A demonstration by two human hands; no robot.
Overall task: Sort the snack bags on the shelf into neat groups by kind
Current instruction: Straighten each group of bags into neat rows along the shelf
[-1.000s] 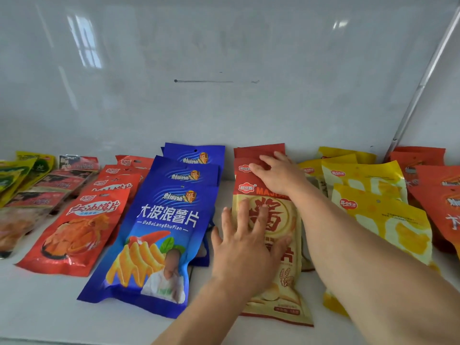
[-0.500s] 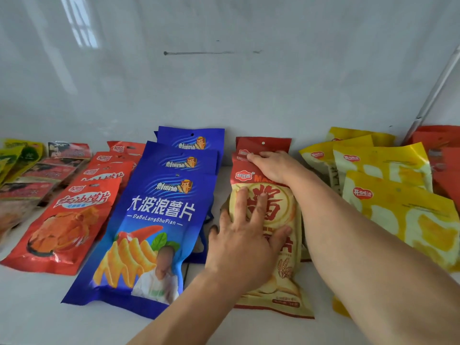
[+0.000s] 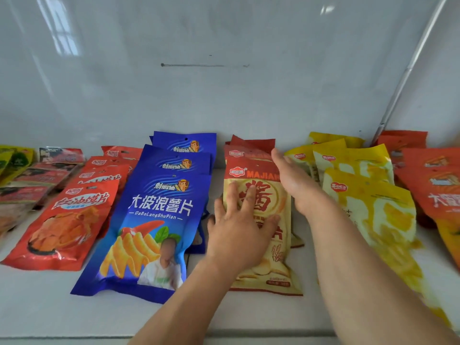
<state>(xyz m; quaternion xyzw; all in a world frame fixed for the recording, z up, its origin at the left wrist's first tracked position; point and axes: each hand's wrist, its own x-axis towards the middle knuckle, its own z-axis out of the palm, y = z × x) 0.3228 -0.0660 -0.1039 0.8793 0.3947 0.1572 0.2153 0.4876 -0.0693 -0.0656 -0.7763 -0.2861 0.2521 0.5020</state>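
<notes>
Head view, white shelf (image 3: 37, 307) along the bottom of the frame. At centre, left hand (image 3: 239, 235) pressing flat, fingers spread straight, on the front cream-and-red snack bag (image 3: 278, 260). Just right, right hand (image 3: 292, 180) edge-on against that stack's right side, fingers straight, grasping nothing. Left of centre, overlapping blue bags (image 3: 154, 220); far left, red bags (image 3: 67, 220); right, yellow bags (image 3: 373, 207).

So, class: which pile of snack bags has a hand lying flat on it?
The cream-and-red pile, between blue and yellow piles: the left hand rests on it.
</notes>
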